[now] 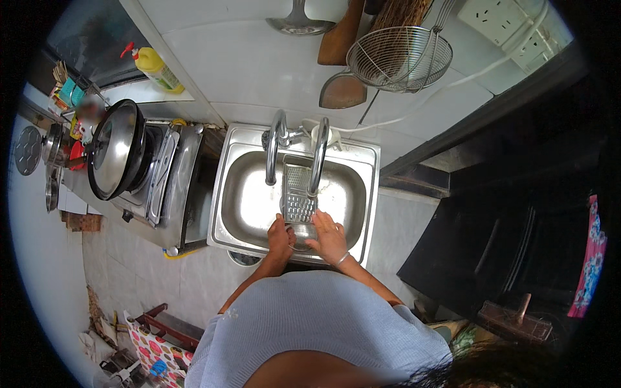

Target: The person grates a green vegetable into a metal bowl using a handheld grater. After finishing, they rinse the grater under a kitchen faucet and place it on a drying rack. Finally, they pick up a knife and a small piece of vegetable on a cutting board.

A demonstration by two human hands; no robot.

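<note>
A flat metal grater (pixel 300 208) is in the stainless steel sink (pixel 229 194), its holed face upward and its long side pointing away from me. My left hand (pixel 280 238) has its fingers closed on the grater's near left edge. Against the near right edge lies my right hand (pixel 330 239), fingers stretched out and thumb turned inward; a bracelet circles that wrist. Between the hands shows a rounded shiny metal shape that I cannot make out. Two curved chrome spouts (pixel 275 149) reach over the basin, one partly covering the grater.
Left of the sink, a lidded black wok (pixel 116 152) sits on a gas stove (pixel 165 171). A yellow bottle (pixel 155 68) stands on the sill behind. A wire strainer (pixel 401 61) and a spatula (pixel 343 90) hang on the tiled wall. Dark cabinets (pixel 491 239) stand at right.
</note>
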